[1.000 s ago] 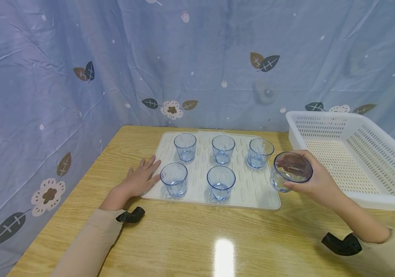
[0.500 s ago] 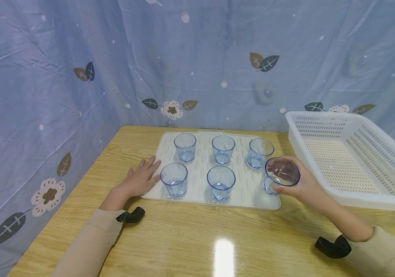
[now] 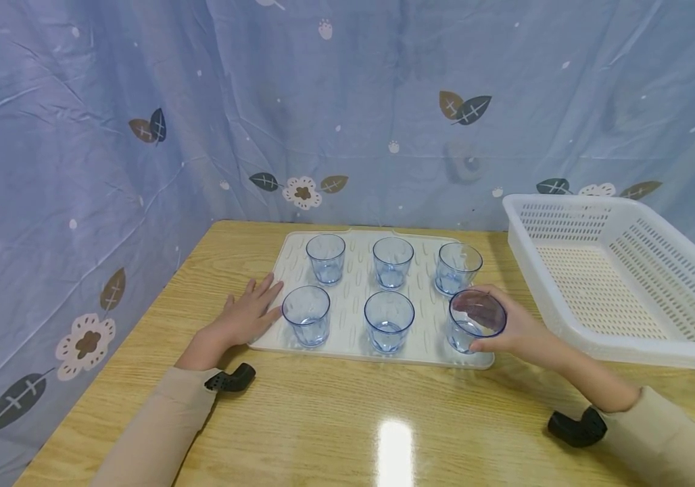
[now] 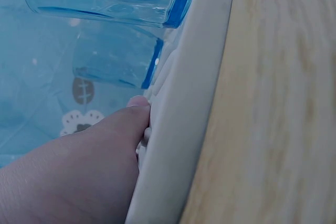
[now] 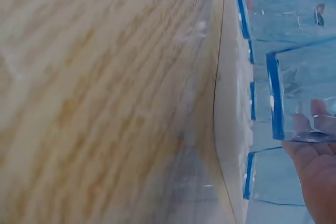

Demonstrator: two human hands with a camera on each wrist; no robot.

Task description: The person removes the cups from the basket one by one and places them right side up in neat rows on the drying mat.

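My right hand grips a clear blue-tinted glass by its right side, thumb at the front. It is upright over the front right corner of a white ridged drying mat. In the right wrist view the held glass shows its base a little above the mat's surface. My left hand lies with spread fingers on the mat's left edge. Nearest to it stands the front left glass. A front middle glass stands beside that one, and three like them form the back row, including the back right glass.
A white perforated plastic basket stands to the right of the mat. The wooden table extends in front. Behind and at the left hangs a blue patterned curtain.
My right hand has carried its glass leftward and down, from beside the mat to over its front right corner. The left hand and the other glasses have not moved.
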